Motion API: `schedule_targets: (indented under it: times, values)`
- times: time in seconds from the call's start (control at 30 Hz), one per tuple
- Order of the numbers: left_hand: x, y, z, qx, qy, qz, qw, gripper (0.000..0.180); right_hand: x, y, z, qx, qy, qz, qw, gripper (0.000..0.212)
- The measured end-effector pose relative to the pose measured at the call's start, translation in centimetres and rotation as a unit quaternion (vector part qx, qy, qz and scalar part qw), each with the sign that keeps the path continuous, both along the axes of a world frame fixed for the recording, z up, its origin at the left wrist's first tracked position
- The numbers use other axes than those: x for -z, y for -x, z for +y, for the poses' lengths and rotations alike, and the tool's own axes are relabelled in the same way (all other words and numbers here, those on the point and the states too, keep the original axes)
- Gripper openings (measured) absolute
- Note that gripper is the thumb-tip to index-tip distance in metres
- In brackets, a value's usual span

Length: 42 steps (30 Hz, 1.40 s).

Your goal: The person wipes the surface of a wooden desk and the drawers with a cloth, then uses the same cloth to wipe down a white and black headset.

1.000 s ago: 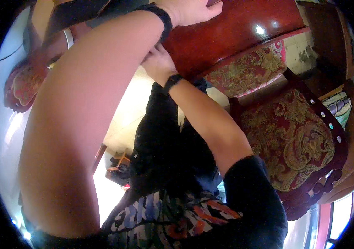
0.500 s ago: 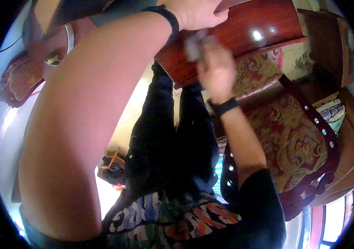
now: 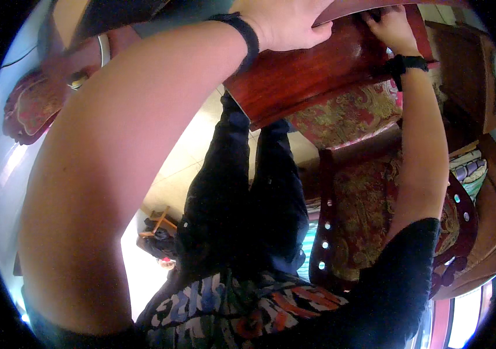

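Observation:
At the top of the head view, my left hand (image 3: 294, 26) is closed on the edge of a raised brown wooden panel (image 3: 370, 7), its thumb below the edge. Under that panel lies a glossy red-brown wooden tabletop (image 3: 312, 75). My right hand (image 3: 393, 30) reaches to its far right part, fingers curled down near the surface. The fingertips are partly hidden in shadow under the panel, and I cannot make out what is in them. Both wrists wear black bands.
A patterned upholstered seat (image 3: 352, 116) shows just below the tabletop's front edge. A carved chair (image 3: 370, 215) with matching fabric stands at my right. A wooden cabinet (image 3: 469, 75) is at the far right. My legs (image 3: 224, 157) stand on pale floor tiles (image 3: 187, 154).
My right hand has swept right and away across the tabletop. The blurred greyish bundle it held half a second ago no longer shows. My left hand has shifted slightly right.

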<state>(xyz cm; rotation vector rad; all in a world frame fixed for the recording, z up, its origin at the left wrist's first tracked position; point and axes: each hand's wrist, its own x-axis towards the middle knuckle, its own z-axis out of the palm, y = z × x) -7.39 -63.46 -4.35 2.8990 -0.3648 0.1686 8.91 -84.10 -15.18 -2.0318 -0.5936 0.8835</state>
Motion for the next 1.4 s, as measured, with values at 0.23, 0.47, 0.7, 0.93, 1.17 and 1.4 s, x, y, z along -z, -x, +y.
schedule_targets:
  times: [0.23, 0.47, 0.7, 0.93, 1.17, 1.4]
  values:
    - [-0.3, -0.2, 0.0, 0.009, 0.032, 0.009, 0.999, 0.067, 0.6, -3.4, 3.6, -0.010, 0.064, -0.274, 0.960, 0.043]
    - [-0.7, -0.4, 0.2, 0.016, 0.023, 0.009, 1.000, 0.067, 1.6, -4.9, 6.3, 0.001, 0.077, -0.333, 0.940, 0.044]
    - [-1.4, -0.5, 0.0, 0.020, 0.039, 0.010, 0.999, 0.068, 1.4, -4.8, 6.3, 0.007, 0.061, -0.344, 0.937, 0.045]
    - [-1.2, -0.6, -0.1, 0.027, 0.046, 0.021, 0.998, 0.069, 1.2, -2.1, 7.1, 0.014, 0.028, -0.349, 0.936, 0.046]
    - [-0.5, -0.4, 0.1, 0.022, 0.043, 0.039, 0.998, 0.069, 1.4, 4.1, 9.3, -0.023, -0.027, -0.330, 0.943, 0.047]
    - [-0.1, -0.5, 0.1, 0.020, 0.017, 0.030, 0.999, 0.069, 1.1, 8.1, 10.9, -0.063, -0.069, -0.288, 0.953, 0.048]
